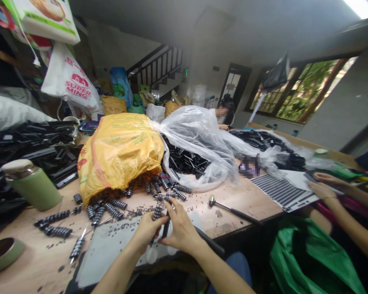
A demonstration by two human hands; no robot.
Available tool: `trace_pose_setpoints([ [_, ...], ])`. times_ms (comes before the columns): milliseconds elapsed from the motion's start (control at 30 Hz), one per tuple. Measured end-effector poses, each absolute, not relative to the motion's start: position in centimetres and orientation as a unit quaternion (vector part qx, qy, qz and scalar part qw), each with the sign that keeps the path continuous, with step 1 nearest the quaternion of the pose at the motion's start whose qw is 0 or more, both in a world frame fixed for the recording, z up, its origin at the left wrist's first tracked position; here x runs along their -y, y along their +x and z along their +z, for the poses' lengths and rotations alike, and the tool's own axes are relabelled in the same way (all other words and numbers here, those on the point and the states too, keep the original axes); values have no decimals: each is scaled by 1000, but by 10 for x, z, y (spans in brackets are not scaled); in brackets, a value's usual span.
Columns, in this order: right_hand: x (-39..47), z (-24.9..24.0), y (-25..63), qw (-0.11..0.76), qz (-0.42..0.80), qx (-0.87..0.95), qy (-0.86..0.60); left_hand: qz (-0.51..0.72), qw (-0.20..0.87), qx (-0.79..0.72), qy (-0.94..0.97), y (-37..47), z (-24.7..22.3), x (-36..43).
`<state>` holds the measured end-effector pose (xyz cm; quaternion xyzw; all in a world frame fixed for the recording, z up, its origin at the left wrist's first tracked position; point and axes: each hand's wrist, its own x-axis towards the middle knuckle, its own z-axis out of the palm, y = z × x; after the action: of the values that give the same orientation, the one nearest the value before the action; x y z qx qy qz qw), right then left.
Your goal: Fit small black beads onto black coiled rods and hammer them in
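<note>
Above a grey mat point(106, 249) at the table's front edge, my two hands are close together. My left hand point(145, 232) is closed around a black-and-white ringed piece point(157, 213), its thumb pointing right. My right hand point(180, 226) has its fingers curved round a short black piece point(166, 228), between the two hands. Beyond them, many similar ringed pieces point(113, 210) spill from under a yellow bag point(119, 147). Small dark bits lie scattered on the mat and table.
A hammer point(233, 210) lies right of my hands. Clear plastic bags point(199, 130) hold black parts. A green bottle point(33, 185) and a bowl point(4, 255) stand left. Another person's hands point(325, 190) are over patterned sheets point(282, 192) at right; a green bag point(313, 257) hangs below.
</note>
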<state>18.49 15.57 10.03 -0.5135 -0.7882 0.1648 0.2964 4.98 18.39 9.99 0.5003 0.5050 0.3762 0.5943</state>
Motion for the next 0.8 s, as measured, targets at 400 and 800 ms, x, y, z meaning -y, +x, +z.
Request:
trace_pose_setpoints([
  [400, -127, 70, 213, 222, 302, 726, -577, 449, 624, -478, 426, 41, 98, -180],
  [800, -143, 92, 212, 370, 241, 733, -517, 475, 676, -444, 345, 54, 106, -180],
])
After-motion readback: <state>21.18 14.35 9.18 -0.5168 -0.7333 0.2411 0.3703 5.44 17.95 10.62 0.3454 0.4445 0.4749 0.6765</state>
